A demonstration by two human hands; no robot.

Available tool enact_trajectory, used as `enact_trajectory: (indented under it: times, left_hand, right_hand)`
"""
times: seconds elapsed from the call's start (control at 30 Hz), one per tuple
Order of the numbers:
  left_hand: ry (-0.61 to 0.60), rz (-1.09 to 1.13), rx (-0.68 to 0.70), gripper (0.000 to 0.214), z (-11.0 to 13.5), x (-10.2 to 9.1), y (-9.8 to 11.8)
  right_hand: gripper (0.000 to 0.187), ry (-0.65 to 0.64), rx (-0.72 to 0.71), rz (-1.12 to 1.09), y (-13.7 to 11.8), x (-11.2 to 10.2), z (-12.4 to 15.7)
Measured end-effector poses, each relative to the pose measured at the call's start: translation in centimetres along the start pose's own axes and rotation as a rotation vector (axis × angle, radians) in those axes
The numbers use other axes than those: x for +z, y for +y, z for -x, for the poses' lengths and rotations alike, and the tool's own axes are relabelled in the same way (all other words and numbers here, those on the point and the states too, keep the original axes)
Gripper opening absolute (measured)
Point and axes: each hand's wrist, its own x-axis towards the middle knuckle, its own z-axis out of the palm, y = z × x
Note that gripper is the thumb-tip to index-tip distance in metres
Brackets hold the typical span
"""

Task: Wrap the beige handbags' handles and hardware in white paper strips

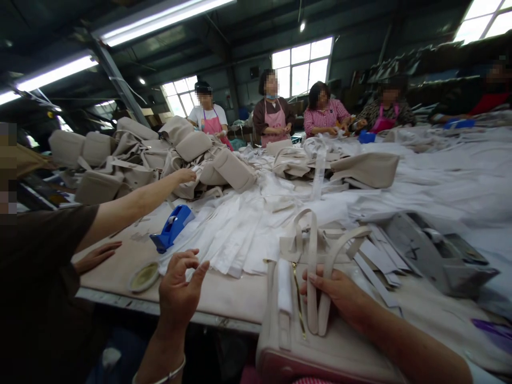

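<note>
A beige handbag (324, 346) rests at the table's front edge, close to me. My right hand (336, 296) is closed round its looped handles (312, 266), thumb on top. A gold zipper (298, 301) and a white wrapped strip (285, 285) show along the bag's side. My left hand (182, 288) is raised in front of the table edge, fingers bent and apart from the thumb, with nothing visible between them. Just beyond it are a blue tape dispenser (173, 228) and a small round dish (143, 277).
White plastic sleeves (240, 229) spread across the table. A grey tape dispenser (438, 256) stands right, beside white paper strips (378, 277). Beige bags (192, 146) are heaped at the back left. A co-worker's arm (136, 205) reaches over from the left; several people stand across the table.
</note>
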Motion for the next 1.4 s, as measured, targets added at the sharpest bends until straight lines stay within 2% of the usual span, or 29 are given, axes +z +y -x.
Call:
enact_trajectory:
  times: [0.07, 0.1, 0.17, 0.27, 0.3, 0.37, 0.47, 0.57, 0.77, 0.87, 1.0, 1.1, 1.17, 1.3, 1.4]
  left_hand:
    - [0.001, -0.007, -0.096, 0.017, -0.1, -0.6, -0.2]
    - [-0.023, -0.013, -0.204, 0.019, -0.2, -0.7, -0.5]
    - [-0.147, 0.045, -0.502, 0.026, -0.2, -0.4, -1.3]
    - [-0.371, 0.347, -0.947, 0.032, 0.6, 0.4, -2.6]
    - [-0.396, 0.472, -1.039, 0.032, 1.0, 0.6, -2.9]
    - [-0.378, 0.675, -1.131, 0.031, 1.7, 0.7, -3.3]
    - [-0.352, 0.872, -1.145, 0.028, 2.4, 0.5, -3.4]
    - [-0.338, 0.969, -1.139, 0.028, 2.7, 0.1, -3.2]
    - [-0.330, 0.984, -1.120, 0.023, 2.9, 0.2, -2.9]
    - [-0.303, 1.005, -1.097, 0.034, 3.0, 0.5, -2.4]
    - [-0.340, 0.959, -0.982, 0.027, 2.6, 0.7, -1.3]
    - [-0.368, 0.915, -0.879, 0.044, 1.9, 1.1, -0.4]
    - [-0.331, 0.885, -0.838, 0.045, 1.4, 1.7, 0.1]
    - [-0.212, 0.801, -0.834, 0.031, 0.6, 3.1, 0.7]
    - [-0.194, 0.703, -0.795, 0.029, 0.2, 3.8, 1.2]
  right_hand:
    - [0.032, -0.011, -0.017, 0.016, -0.1, 0.1, 0.0]
    - [0.032, -0.020, -0.027, 0.022, -0.1, 0.2, 0.1]
    - [0.033, -0.026, -0.034, 0.038, -0.2, 0.3, 0.2]
    - [0.033, -0.007, -0.018, 0.062, -0.1, 0.2, 0.4]
    - [0.033, 0.001, -0.013, 0.073, -0.1, 0.1, 0.4]
    - [0.033, 0.016, -0.003, 0.080, 0.1, -0.2, 0.4]
    - [0.032, 0.044, 0.031, 0.076, 0.4, -0.4, 0.2]
    - [0.033, 0.069, 0.051, 0.072, 0.5, -0.3, 0.1]
    - [0.034, 0.087, 0.057, 0.085, 0.4, -0.1, 0.2]
    - [0.032, 0.083, 0.062, 0.073, 0.4, -0.1, 0.2]
    - [0.032, 0.077, 0.052, 0.092, 0.4, -0.2, 0.2]
    - [0.032, 0.066, 0.037, 0.093, 0.5, -0.3, 0.2]
    - [0.032, 0.065, 0.045, 0.081, 0.5, -0.3, 0.1]
    - [0.035, 0.065, 0.060, 0.075, 0.5, -0.3, 0.2]
    - [0.033, 0.056, 0.054, 0.075, 0.4, -0.3, 0.2]
